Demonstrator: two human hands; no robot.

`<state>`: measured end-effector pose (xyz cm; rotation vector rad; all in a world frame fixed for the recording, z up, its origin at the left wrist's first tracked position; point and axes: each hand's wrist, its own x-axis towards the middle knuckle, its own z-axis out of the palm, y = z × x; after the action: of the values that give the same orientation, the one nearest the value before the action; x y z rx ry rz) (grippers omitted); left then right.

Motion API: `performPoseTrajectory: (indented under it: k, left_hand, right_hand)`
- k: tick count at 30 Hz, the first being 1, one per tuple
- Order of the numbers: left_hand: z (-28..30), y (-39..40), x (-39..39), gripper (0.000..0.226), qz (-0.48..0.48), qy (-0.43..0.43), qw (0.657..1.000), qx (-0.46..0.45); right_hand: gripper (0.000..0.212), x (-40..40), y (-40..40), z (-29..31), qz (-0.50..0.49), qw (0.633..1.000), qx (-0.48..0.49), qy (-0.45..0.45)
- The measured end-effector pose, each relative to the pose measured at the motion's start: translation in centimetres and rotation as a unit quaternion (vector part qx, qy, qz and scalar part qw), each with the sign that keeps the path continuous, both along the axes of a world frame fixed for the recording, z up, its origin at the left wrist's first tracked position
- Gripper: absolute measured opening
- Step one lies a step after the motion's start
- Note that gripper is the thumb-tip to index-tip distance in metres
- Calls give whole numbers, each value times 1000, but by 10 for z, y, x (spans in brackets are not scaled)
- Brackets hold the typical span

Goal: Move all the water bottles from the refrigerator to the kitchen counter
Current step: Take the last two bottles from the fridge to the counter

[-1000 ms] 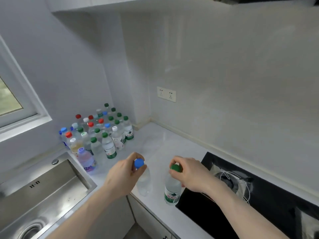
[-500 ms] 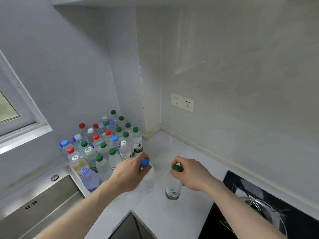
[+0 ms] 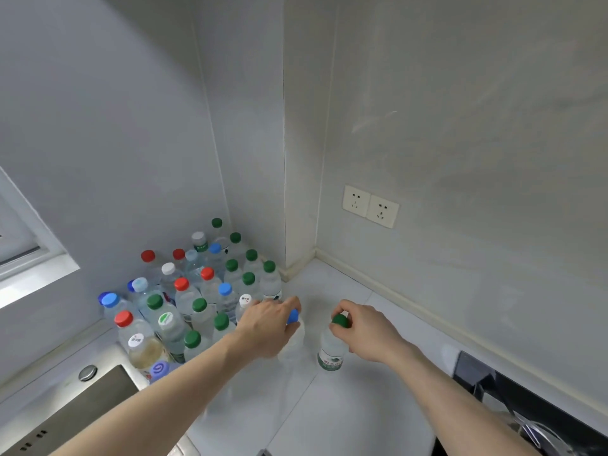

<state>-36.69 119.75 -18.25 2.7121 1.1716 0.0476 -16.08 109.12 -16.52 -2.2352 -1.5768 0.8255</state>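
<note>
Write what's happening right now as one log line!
left hand: grips blue-capped bottle | right hand: grips green-capped bottle | both bottles: upright at counter | bottle cluster: in corner

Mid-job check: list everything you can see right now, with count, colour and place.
Cluster of bottles: over twenty, clear, caps green, red, blue or white, standing in the counter's far-left corner.
Blue-capped bottle: one, clear, beside the cluster, in the left grip.
Green-capped bottle: one, clear with green label, right of it, in the right grip.
Counter: one, white.
Sink: one, steel, lower left.
Wall sockets: two, cream, right wall.
Cooktop: one, black, lower right.
Window frame: one, white, left edge.
Left hand: pinches the blue cap.
Right hand: pinches the green cap.
</note>
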Motion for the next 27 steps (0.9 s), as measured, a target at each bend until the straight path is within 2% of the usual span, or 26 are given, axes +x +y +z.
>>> performPoseTrajectory:
  k: [11, 27]
  left_hand:
    - [-28, 56, 11, 29, 32, 50, 998, 9]
    - [-44, 83, 2, 30, 73, 43, 996, 1]
  right_hand:
    - [12, -2, 78, -25, -19, 1000, -10, -19]
    - [23, -25, 157, -55, 22, 997, -7, -74]
